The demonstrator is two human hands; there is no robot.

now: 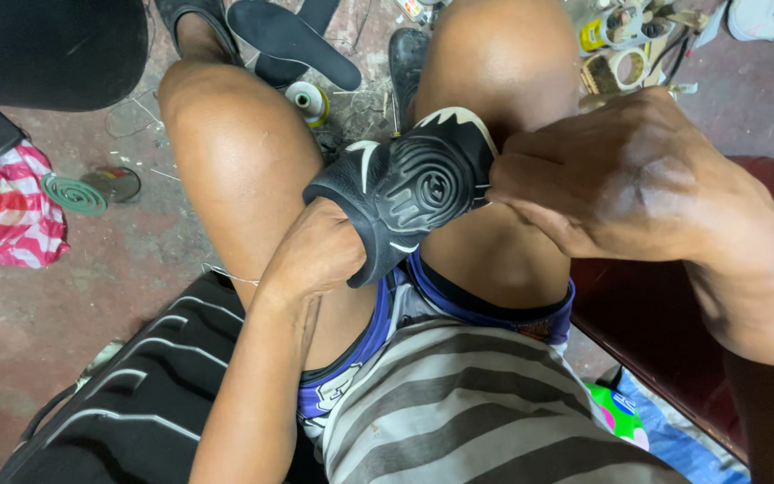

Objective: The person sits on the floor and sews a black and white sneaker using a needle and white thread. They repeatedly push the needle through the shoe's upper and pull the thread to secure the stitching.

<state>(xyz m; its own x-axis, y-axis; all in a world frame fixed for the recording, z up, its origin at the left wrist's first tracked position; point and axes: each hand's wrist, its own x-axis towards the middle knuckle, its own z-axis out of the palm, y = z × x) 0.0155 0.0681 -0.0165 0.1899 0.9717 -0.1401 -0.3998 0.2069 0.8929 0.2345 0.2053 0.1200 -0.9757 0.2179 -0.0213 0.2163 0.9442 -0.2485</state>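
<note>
Head view: left hand (pixel 311 255) and right hand (pixel 602 170) pinch a black shoe (pixel 409 193) above a thread spool (pixel 306 100).

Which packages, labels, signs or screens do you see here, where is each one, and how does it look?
Bottle: floor at the top right, beside tape rolls, small, yellow with a label too small to make out.
Bag: floor at the bottom right, beside the dark red bench, rounded, bright green and pink with print.
No signs or screens.

We count one black shoe (pixel 409 193), two hands (pixel 315 255) on it, one black insole (pixel 293 40), one green coil (pixel 73 194), one thread spool (pixel 306 100), and two tape rolls (pixel 624 67).
</note>
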